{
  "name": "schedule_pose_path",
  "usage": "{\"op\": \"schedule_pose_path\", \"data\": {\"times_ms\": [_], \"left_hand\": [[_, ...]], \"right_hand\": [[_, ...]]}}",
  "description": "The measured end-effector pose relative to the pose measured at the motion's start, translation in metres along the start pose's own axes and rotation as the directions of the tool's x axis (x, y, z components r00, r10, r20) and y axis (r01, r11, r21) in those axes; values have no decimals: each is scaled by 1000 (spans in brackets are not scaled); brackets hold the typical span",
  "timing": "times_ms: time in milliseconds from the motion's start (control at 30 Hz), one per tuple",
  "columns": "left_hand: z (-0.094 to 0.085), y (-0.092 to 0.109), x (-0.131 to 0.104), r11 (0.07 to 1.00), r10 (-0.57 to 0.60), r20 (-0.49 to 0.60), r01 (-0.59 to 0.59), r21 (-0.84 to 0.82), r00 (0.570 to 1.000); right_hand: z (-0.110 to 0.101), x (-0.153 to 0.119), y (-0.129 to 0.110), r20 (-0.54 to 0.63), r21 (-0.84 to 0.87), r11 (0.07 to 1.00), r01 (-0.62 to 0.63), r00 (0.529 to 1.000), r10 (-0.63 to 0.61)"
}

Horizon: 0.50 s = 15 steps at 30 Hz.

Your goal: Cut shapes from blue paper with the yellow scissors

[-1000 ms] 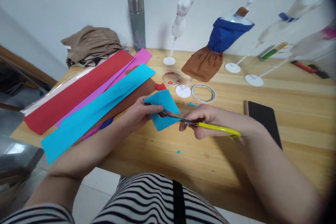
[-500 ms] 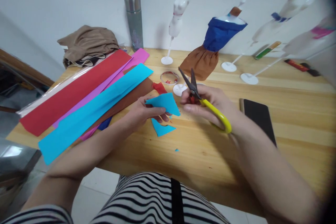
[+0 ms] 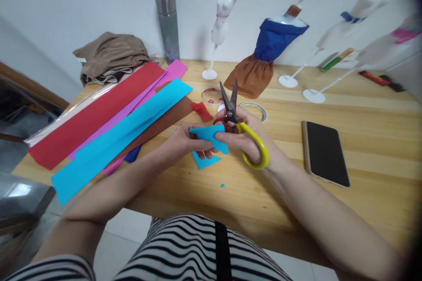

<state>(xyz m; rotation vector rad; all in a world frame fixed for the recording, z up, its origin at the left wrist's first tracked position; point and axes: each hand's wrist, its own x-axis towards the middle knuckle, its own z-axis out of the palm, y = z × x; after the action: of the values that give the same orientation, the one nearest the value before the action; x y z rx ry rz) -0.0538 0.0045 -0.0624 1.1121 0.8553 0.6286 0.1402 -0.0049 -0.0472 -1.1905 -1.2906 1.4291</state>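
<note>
My left hand (image 3: 188,140) pinches a small piece of blue crepe paper (image 3: 207,134) above the table. Scissors (image 3: 231,114) with yellow and red handles hang on my right hand (image 3: 245,136), their blades parted and pointing away from me. The thumb of that same hand presses on the right end of the blue piece. Below my left hand lies a blue offcut (image 3: 206,162), partly covered by the fingers. A tiny blue scrap (image 3: 223,185) rests nearer the table's front.
Long strips of blue (image 3: 121,136), red (image 3: 99,114), pink and brown paper lie left. Behind stand a thermos (image 3: 167,24), a white mannequin (image 3: 219,22) and one dressed in blue and brown (image 3: 280,39). Tape rolls (image 3: 260,109) and a red scrap (image 3: 202,111) sit mid-table; a phone (image 3: 326,153) lies right.
My right hand has moved left with the scissors, and its thumb now touches the blue piece. The scissors' blades have swung more upright in view. My left hand stays nearly in place.
</note>
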Motion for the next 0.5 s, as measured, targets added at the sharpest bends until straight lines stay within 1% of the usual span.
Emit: {"op": "schedule_pose_path", "data": {"times_ms": [200, 400, 500], "left_hand": [[-1, -5, 0, 1000, 0, 1, 0, 7, 1000], [-5, -6, -1, 1000, -4, 15, 3, 23, 1000], [-6, -6, -1, 1000, 2, -17, -1, 19, 1000]], "right_hand": [[1, 1, 3, -61, -46, 998, 46, 997, -49], [-1, 3, 9, -59, -40, 999, -12, 998, 9], [-2, 4, 10, -47, -17, 1000, -15, 999, 14]]}}
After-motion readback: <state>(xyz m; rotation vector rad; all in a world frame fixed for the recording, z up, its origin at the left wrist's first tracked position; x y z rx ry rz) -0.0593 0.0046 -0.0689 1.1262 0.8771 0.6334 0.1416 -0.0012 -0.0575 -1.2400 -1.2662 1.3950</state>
